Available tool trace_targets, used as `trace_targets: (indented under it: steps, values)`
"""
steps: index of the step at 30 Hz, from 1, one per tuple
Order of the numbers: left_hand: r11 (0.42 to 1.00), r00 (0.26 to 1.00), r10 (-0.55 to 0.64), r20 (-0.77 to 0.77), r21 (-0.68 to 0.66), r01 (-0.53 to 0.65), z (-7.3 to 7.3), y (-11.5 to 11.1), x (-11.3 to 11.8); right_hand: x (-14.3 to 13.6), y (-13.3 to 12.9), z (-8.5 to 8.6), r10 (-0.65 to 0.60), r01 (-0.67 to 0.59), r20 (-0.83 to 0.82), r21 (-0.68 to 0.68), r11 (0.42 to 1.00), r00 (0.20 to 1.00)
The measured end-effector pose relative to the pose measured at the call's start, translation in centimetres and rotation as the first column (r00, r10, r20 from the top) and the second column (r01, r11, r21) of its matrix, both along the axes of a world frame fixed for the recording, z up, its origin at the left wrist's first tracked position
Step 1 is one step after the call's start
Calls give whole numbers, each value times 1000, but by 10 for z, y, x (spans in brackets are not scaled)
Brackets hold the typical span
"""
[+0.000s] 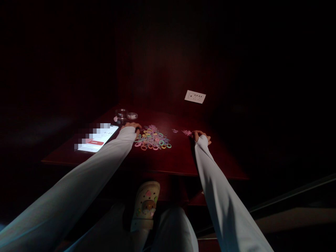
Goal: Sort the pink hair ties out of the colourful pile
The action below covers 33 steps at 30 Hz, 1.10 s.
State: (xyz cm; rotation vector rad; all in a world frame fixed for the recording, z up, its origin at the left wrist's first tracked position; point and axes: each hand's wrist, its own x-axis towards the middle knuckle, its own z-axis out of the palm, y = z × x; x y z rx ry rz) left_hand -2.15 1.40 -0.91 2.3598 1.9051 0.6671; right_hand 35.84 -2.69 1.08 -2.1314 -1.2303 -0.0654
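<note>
A heap of small colourful rings [153, 138], like hair ties, lies on the dark red table [157, 164]. My left hand [132, 126] touches the heap's left edge with its fingers bent; whatever they may hold is too small to tell. To the right, my right hand [201, 135] rests on the table with its fingers closed beside a little pink bunch [187, 133]. Whether the fingers grip part of that bunch is unclear. Between the heap and that bunch sits a tiny purplish cluster [174, 131].
A lit phone [101, 138] lies left of my left forearm. Behind my left hand stand a clear round jar [121, 114] and a small round lid or dish [132, 116]. A white socket plate [195, 97] is on the back wall. Below the table's front edge shows a decorated clog [146, 203].
</note>
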Motion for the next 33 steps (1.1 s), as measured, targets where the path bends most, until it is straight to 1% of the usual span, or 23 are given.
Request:
trace_targets:
  steps: [3,6,8,11,15,20,24,26,29,33]
  values:
    - [1000,999,27,27,-7,-27,3,-2,2,-2,-5,3,23,-24,-83,-15,1000,996]
    - [999,998,46,47,8,-46,6,-4,4,-3,-8,4,47,-45,-89,15,999,995]
    - [999,997,49,58,17,-50,8,-6,5,-4,-8,4,38,-36,-89,24,999,995]
    - [999,997,27,79,28,-29,9,-6,4,-3,-6,2,35,-32,-96,28,999,995]
    - [999,997,4,74,40,-7,10,-7,3,-2,-5,1,70,-65,-102,47,997,992]
    - [999,996,8,83,47,-12,15,-10,5,-3,-2,3,29,-26,-117,25,999,993]
    - [999,988,28,149,18,-31,18,-11,6,-4,-3,3,48,-44,-95,49,998,994]
    - [1000,981,-7,192,31,1,18,-11,7,-6,-4,3,54,-48,-80,69,996,995]
    - [997,975,-52,218,59,40,15,-11,8,-11,-7,4,82,-77,-33,133,988,996]
    - [991,961,-109,253,104,85,12,-10,10,-22,-8,6,164,-173,62,186,967,985]
